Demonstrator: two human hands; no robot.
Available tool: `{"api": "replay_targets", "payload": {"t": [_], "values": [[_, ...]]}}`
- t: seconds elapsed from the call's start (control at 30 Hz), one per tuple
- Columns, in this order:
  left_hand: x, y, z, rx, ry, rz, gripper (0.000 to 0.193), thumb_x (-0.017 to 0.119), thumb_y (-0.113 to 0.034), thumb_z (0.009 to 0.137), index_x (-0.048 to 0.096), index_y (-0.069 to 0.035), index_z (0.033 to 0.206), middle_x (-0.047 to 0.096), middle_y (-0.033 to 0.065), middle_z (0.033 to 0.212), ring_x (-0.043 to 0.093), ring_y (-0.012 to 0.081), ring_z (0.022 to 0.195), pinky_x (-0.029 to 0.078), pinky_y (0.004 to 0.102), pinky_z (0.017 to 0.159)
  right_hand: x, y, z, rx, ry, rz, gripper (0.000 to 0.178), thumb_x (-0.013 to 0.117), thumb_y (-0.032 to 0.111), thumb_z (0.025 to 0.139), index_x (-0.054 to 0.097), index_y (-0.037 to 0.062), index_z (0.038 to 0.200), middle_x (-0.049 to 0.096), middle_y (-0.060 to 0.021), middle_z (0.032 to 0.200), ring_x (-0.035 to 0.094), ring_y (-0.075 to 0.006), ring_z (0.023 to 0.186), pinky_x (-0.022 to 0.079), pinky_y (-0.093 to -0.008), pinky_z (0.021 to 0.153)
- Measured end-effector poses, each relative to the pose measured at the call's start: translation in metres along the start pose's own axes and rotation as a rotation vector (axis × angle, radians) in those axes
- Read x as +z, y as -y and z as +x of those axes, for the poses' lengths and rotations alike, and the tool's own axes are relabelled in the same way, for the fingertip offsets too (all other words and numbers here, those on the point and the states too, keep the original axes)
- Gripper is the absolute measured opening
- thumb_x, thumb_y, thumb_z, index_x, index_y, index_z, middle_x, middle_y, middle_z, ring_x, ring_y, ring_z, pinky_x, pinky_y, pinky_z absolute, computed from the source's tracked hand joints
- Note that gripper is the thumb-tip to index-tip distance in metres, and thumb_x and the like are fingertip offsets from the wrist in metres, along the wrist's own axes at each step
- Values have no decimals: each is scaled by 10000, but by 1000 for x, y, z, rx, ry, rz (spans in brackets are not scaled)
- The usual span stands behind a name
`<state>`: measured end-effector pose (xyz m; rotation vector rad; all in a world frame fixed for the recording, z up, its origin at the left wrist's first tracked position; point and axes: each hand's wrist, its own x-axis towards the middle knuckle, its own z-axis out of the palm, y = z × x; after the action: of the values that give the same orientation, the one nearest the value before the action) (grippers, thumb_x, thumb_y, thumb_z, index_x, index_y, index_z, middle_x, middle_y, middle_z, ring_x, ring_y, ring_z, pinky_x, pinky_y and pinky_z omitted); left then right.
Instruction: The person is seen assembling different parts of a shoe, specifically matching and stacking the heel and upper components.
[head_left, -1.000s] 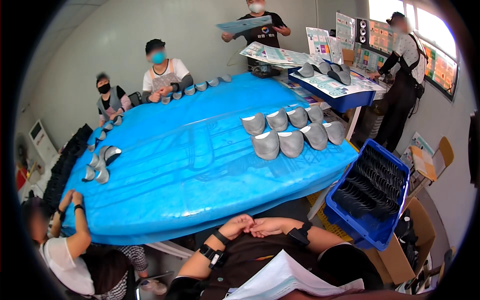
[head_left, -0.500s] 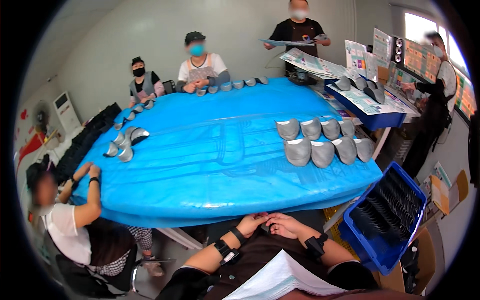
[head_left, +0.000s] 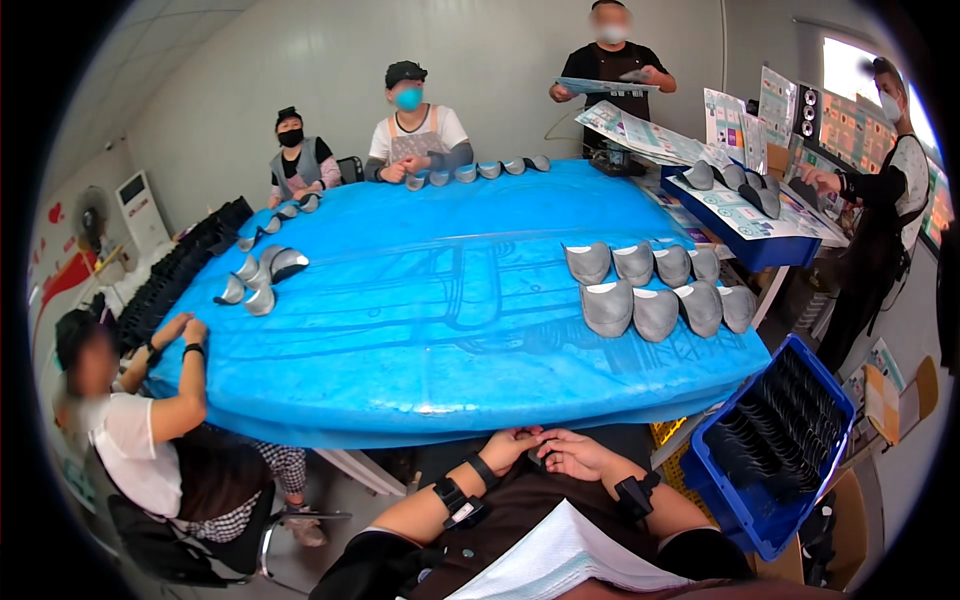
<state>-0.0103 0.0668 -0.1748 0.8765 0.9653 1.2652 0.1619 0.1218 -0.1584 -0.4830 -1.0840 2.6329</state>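
Note:
My left hand (head_left: 511,449) and my right hand (head_left: 577,455) meet just past the near edge of the blue-covered table (head_left: 420,360), low in front of my brown apron. The fingers of both are curled and pressed together. A small dark piece (head_left: 541,453) shows between them, mostly hidden by the fingers, so its kind cannot be made out. On the table ahead and to the right stand two rows of grey, rounded, cap-like pieces (head_left: 606,308) with white inner edges.
At my right, a blue plastic bin (head_left: 716,495) holds stacked dark curved pieces. More grey caps (head_left: 262,270) lie on the left side, near a seated person (head_left: 150,430). Several people work around the far side. A tray with printed sheets (head_left: 735,240) stands far right.
The view has shifted slightly, so the table and people appear a little to the right. My hands stay together in nearly the same place. The person at far right reaches toward the tray's grey caps.

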Motion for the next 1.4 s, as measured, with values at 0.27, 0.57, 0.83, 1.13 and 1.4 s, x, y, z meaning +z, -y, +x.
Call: {"api": "replay_targets", "payload": {"t": [0.27, 0.57, 0.83, 1.13, 1.4], "values": [[2, 2, 2, 1, -3, -20, 203, 573, -24, 742, 488, -34, 926, 476, 12, 816, 446, 64, 669, 384, 192, 644, 0, 0, -1, 7, -11, -15, 193, 464, 128, 825, 449, 71, 1009, 513, -64, 875, 496, -133, 733, 420, -258, 670], [-1, 4, 4, 29, 47, 56, 145, 549, -32, 766, 471, -22, 886, 495, 30, 806, 510, 93, 721, 411, 211, 672, -2, 0, 2, 15, -12, -14, 167, 461, 134, 831, 452, 77, 988, 512, -64, 872, 497, -134, 733, 425, -261, 662], [4, -2, 0, 55, 36, 104, 187, 566, -23, 748, 471, -13, 909, 500, 36, 814, 513, 91, 708, 414, 211, 664, -3, -1, 2, 13, -8, -17, 171, 478, 151, 828, 457, 88, 985, 512, -62, 878, 492, -132, 738, 421, -261, 670], [3, 1, 2, 40, 14, 51, 166, 589, 5, 713, 494, -13, 848, 516, 42, 777, 524, 117, 691, 422, 220, 652, -3, -1, 0, 15, -2, -16, 163, 484, 155, 827, 465, 90, 976, 510, -53, 881, 488, -128, 745, 415, -252, 676], [-1, -1, -3, 66, -75, 210, 119, 614, -13, 688, 499, -29, 716, 498, 21, 661, 472, 104, 620, 392, 221, 578, -5, -5, 9, 13, 27, 8, 202, 508, 163, 815, 455, 80, 992, 536, -59, 877, 520, -119, 747, 433, -245, 661]]}}
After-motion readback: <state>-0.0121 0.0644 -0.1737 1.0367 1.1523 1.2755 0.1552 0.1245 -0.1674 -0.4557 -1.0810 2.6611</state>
